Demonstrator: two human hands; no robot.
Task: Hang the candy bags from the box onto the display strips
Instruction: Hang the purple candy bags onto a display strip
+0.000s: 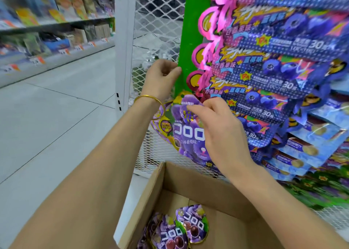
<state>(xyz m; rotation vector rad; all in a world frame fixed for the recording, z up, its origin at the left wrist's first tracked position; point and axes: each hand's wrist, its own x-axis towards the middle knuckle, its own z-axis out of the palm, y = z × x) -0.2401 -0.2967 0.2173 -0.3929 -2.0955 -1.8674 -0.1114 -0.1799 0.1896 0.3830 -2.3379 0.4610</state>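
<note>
A purple bag [186, 135] was pinched at its top by the right hand [220, 135], at the foot of the green strip [186, 41]. The strip's edge was touched by the curled left hand [162, 79]; whether it was gripped could not be told. More bags [190, 225] were seen in the box [207, 190] below.

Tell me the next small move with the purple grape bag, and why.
Likely raise the purple bag slightly and slip its top hole onto the green strip. The right hand pinches the bag's top just below the left hand, which rests at the strip's edge; whether it is hooked yet is unclear.
</note>
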